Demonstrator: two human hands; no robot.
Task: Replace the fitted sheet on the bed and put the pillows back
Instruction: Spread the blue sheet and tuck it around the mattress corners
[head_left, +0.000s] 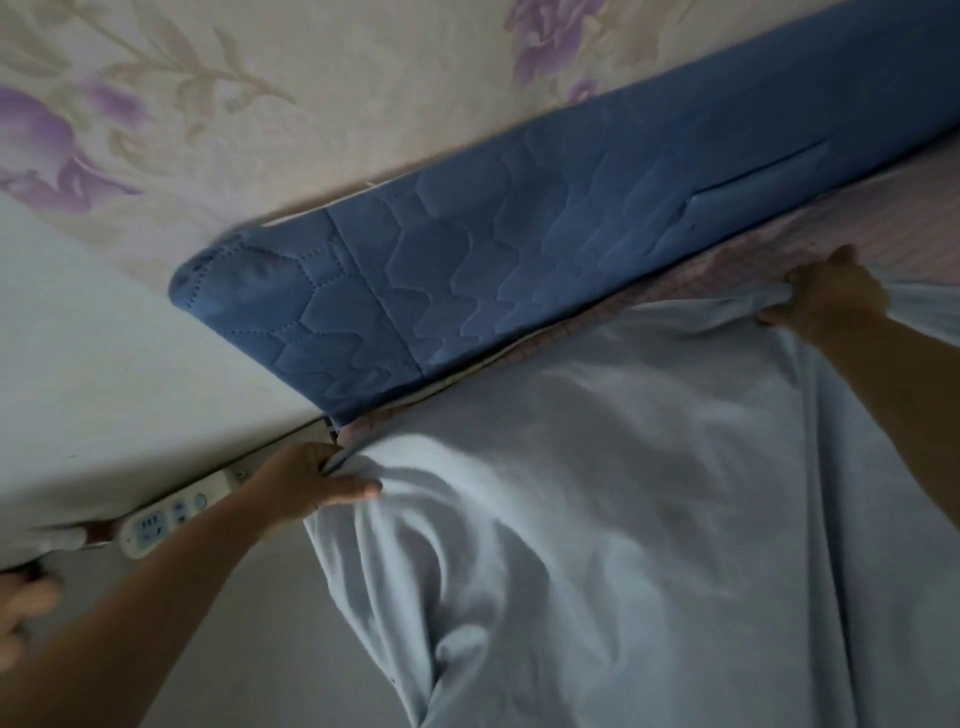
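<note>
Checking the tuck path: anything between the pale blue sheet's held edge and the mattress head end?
Nothing visible. Left hand and right hand grip the pale blue fitted sheet at the pink checked mattress edge; the blue quilted headboard stands just behind.

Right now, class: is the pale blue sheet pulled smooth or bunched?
Bunched. The sheet lies in deep folds; left hand and right hand grip its edge.
</note>
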